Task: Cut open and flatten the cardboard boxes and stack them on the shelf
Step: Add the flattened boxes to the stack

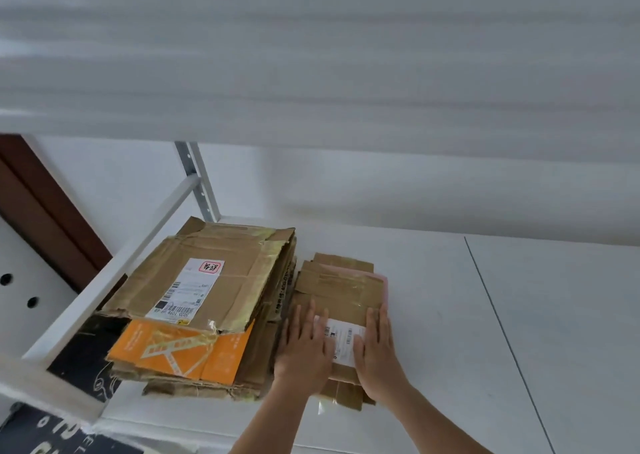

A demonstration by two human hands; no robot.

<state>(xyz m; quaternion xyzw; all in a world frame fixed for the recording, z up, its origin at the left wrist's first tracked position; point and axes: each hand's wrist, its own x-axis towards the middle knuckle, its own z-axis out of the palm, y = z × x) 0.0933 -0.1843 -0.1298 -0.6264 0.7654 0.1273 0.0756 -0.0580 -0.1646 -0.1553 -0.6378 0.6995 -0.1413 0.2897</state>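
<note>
A small flattened cardboard box (341,292) with tape and a white label lies on the white shelf (450,315), on a low pile of flat pieces. My left hand (304,346) presses flat on its left side. My right hand (375,349) presses flat on its right side, fingers straight. Just to the left sits a taller stack of flattened boxes (204,290), topped by a brown one with a shipping label, with an orange one (180,349) beneath it.
The shelf board above (311,72) hangs low over the work area. A white upright post (204,183) and side rail (114,273) bound the shelf on the left. A seam (502,332) crosses the shelf surface at the right. Dark printed material (83,356) lies at lower left.
</note>
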